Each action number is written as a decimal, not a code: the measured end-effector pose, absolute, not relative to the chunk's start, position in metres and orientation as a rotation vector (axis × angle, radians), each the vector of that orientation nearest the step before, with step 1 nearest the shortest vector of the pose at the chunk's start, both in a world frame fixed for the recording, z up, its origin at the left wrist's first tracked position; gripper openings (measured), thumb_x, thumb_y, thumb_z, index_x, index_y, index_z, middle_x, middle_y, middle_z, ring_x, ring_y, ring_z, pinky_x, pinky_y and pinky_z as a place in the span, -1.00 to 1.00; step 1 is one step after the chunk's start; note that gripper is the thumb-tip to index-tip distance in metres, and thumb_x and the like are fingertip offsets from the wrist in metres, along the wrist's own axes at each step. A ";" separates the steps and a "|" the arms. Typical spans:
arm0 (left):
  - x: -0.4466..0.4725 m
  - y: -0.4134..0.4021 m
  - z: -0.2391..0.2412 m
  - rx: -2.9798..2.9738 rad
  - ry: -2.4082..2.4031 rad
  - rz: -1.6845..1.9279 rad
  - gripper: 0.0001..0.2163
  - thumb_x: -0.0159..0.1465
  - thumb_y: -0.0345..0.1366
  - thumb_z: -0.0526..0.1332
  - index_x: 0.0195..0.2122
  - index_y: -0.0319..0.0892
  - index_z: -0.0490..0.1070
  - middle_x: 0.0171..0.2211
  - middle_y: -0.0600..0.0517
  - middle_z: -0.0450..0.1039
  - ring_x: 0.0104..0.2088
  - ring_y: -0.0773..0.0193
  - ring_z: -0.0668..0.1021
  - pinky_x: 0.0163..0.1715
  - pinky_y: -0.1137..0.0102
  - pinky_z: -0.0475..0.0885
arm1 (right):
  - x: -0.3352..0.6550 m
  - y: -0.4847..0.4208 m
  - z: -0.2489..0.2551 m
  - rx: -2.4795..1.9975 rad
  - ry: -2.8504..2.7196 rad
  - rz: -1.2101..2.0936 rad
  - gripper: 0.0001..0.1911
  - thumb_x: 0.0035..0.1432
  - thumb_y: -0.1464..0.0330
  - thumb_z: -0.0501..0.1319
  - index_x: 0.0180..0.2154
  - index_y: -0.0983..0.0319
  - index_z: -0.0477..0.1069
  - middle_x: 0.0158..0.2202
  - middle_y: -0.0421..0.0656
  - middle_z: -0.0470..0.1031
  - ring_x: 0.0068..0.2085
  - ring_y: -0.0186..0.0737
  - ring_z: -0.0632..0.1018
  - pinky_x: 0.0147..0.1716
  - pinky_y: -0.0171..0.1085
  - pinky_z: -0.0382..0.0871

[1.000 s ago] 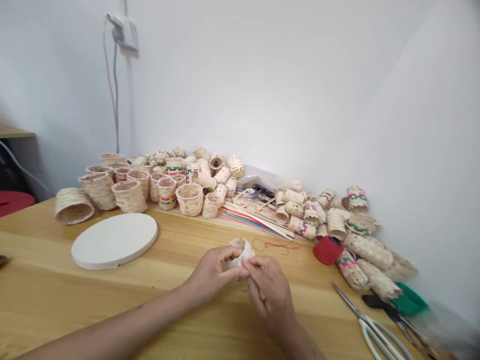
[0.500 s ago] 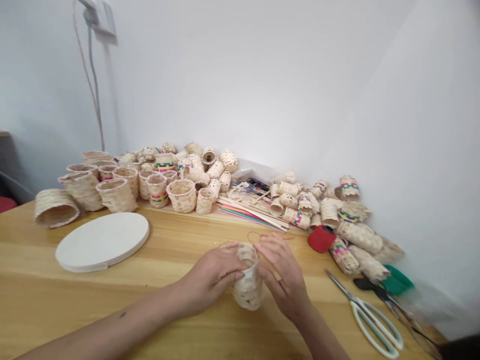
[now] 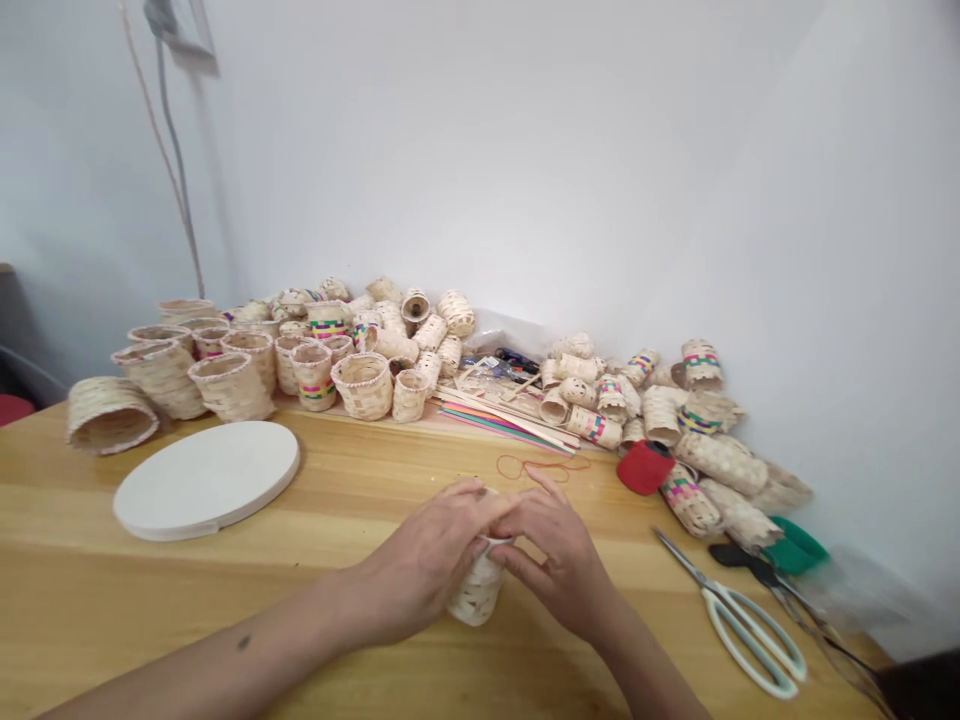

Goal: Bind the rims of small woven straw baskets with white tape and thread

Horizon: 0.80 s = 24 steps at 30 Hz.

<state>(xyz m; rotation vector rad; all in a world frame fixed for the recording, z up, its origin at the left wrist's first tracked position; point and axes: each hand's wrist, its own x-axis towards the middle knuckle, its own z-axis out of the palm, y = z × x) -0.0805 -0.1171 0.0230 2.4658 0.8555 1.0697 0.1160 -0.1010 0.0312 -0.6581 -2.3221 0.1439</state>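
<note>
A small pale woven basket point(image 3: 478, 588) is between my hands over the front of the table, its rim mostly hidden by fingers. My left hand point(image 3: 435, 545) wraps round its left side and far rim, with the thumb near the top edge. From the right, my right hand point(image 3: 551, 550) closes on the rim, thumb on the near edge and fingers over the top, overlapping the left fingertips. A thin red thread point(image 3: 544, 466) lies in loops on the wood just beyond the hands.
Finished-looking woven baskets point(image 3: 362, 388) stand at the back left behind a white round board point(image 3: 208, 480). Coloured strips point(image 3: 502, 420) lie mid-back. On the right are a heap of small baskets point(image 3: 720, 468), a red thread spool point(image 3: 645, 467), white-handled scissors point(image 3: 750, 630) and a green object point(image 3: 796, 546).
My right hand has moved left and closed over the basket's rim, its fingers now overlapping my left hand's. The basket has shifted slightly left and its opening is now mostly covered.
</note>
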 end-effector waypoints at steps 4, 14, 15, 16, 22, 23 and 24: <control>-0.081 -0.114 0.021 2.471 0.808 1.153 -0.56 0.32 -0.43 0.00 0.22 -0.04 0.14 0.08 -0.04 0.41 0.08 0.17 0.43 0.25 0.15 0.08 | 0.119 -0.100 0.030 -0.698 -2.273 0.160 -0.94 0.22 0.35 0.20 -0.23 0.14 0.40 -0.32 -0.22 0.55 -0.23 -0.25 0.53 0.17 0.03 0.09; -0.092 -0.098 0.009 2.108 1.106 1.225 -0.61 0.34 -0.22 0.02 0.20 -0.06 0.19 0.19 -0.06 0.27 0.20 0.10 0.28 0.23 0.13 0.11 | 0.129 -0.090 0.029 -0.760 -2.092 0.230 -0.90 0.27 0.33 0.14 -0.31 0.14 0.40 -0.38 -0.24 0.51 -0.29 -0.25 0.52 0.12 0.03 0.17; -0.092 -0.096 0.009 2.020 1.085 1.184 -0.61 0.34 -0.18 0.04 0.18 -0.06 0.20 0.19 -0.05 0.27 0.20 0.10 0.29 0.22 0.14 0.13 | 0.127 -0.090 0.028 -0.750 -2.077 0.258 -0.88 0.28 0.32 0.13 -0.32 0.14 0.39 -0.38 -0.24 0.50 -0.29 -0.25 0.52 0.13 0.02 0.17; -0.092 -0.094 0.008 1.931 1.046 1.145 -0.60 0.33 -0.14 0.06 0.18 -0.06 0.21 0.19 -0.05 0.27 0.19 0.10 0.30 0.21 0.15 0.15 | 0.126 -0.091 0.028 -0.736 -2.065 0.288 -0.86 0.28 0.31 0.12 -0.33 0.14 0.39 -0.39 -0.24 0.49 -0.28 -0.25 0.52 0.14 0.02 0.16; -0.090 -0.084 -0.004 1.523 0.710 0.996 -0.25 0.10 0.05 0.28 0.25 -0.14 0.10 0.23 -0.17 0.20 0.23 0.00 0.25 0.18 0.14 0.16 | 0.121 -0.097 0.026 -0.654 -2.039 0.448 -0.82 0.29 0.25 0.10 -0.33 0.15 0.38 -0.34 -0.19 0.47 -0.23 -0.22 0.52 0.11 0.00 0.23; -0.088 -0.085 -0.006 1.502 0.657 0.976 -0.24 0.08 0.07 0.29 0.24 -0.15 0.11 0.22 -0.18 0.21 0.21 -0.02 0.27 0.17 0.14 0.18 | 0.120 -0.097 0.026 -0.641 -2.044 0.457 -0.82 0.29 0.25 0.10 -0.33 0.15 0.39 -0.35 -0.19 0.47 -0.23 -0.22 0.52 0.10 0.01 0.23; -0.087 -0.086 -0.007 1.492 0.608 0.966 -0.25 0.08 0.07 0.30 0.22 -0.16 0.14 0.20 -0.17 0.24 0.18 -0.02 0.31 0.14 0.16 0.21 | 0.119 -0.098 0.026 -0.623 -2.050 0.460 -0.83 0.28 0.25 0.11 -0.33 0.15 0.39 -0.36 -0.20 0.47 -0.24 -0.23 0.52 0.10 0.00 0.23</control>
